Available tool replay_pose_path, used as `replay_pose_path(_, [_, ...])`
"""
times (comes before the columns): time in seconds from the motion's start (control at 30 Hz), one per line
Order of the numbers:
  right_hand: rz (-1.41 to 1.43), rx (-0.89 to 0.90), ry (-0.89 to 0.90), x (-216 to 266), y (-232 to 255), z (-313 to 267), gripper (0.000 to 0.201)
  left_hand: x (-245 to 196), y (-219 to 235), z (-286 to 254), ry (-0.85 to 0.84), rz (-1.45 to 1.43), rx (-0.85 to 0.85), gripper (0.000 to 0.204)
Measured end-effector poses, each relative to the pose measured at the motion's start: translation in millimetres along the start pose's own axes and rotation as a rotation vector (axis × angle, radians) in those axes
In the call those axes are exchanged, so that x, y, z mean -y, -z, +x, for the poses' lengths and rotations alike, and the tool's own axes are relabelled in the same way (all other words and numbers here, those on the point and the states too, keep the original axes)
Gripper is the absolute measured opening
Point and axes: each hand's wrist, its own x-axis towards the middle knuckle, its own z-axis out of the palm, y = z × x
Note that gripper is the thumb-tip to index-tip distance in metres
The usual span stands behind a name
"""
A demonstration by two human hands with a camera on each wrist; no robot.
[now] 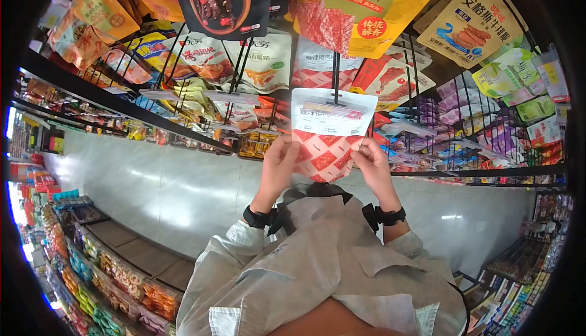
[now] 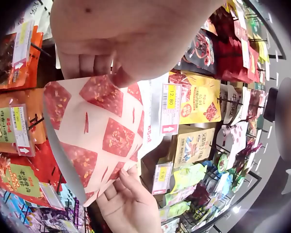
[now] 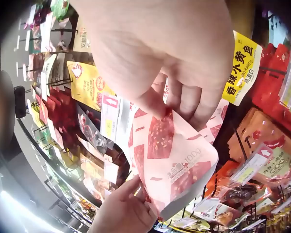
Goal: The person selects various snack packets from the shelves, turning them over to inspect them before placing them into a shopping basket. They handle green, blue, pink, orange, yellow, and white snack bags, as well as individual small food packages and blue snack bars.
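A white and red snack pouch [image 1: 326, 156] with pictures of sliced dried meat is at the front of a display hook [image 1: 336, 82]. My left hand [image 1: 278, 166] pinches its left edge and my right hand [image 1: 375, 166] its right edge, both below the printed white top. In the left wrist view the left thumb lies on the printed face of the pouch [image 2: 119, 136], the fingers partly hidden behind it. The right wrist view has the right hand [image 3: 160, 53] pinching the other side, its thumb on the front. A price tag [image 2: 170, 109] overlaps the pouch's top.
Yellow pouches [image 1: 372, 6] and a black pouch [image 1: 223, 3] hang above, close around the hook. Metal hooks with more snack bags [image 1: 201, 58] line the rack on both sides. Behind me runs a grey floor [image 1: 152, 177], with a low shelf of packets [image 1: 122, 269] at the left.
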Motion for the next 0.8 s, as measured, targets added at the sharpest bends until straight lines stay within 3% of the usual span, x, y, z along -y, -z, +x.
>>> replay_pose_path(0.13, [-0.010, -0.049, -0.006, 9, -12, -6, 0.022, 7, 3, 1, -0.036, -0.037, 0.005, 0.021])
replay_pose_path(0.23, [-0.011, -0.038, -0.006, 2, -12, -5, 0.022, -10, 1, -8, 0.060, -0.118, -0.011, 0.020])
replay_pose_path(0.33, [-0.027, -0.033, -0.012, -1, -11, -5, 0.023, 7, 5, -8, -0.031, -0.012, -0.032, 0.020])
replay_pose_path(0.53, [-0.007, 0.060, -0.019, -3, 4, -1, 0.023, 3, -11, -16, 0.008, -0.018, -0.103, 0.016])
replay_pose_path(0.73, [0.079, 0.265, 0.026, -2, 35, 25, 0.024, 9, -37, -15, 0.010, 0.044, -0.270, 0.015])
replay_pose_path(0.8, [0.044, 0.256, 0.044, 1, 34, 24, 0.028, -2, -55, -27, 0.028, 0.008, -0.326, 0.015])
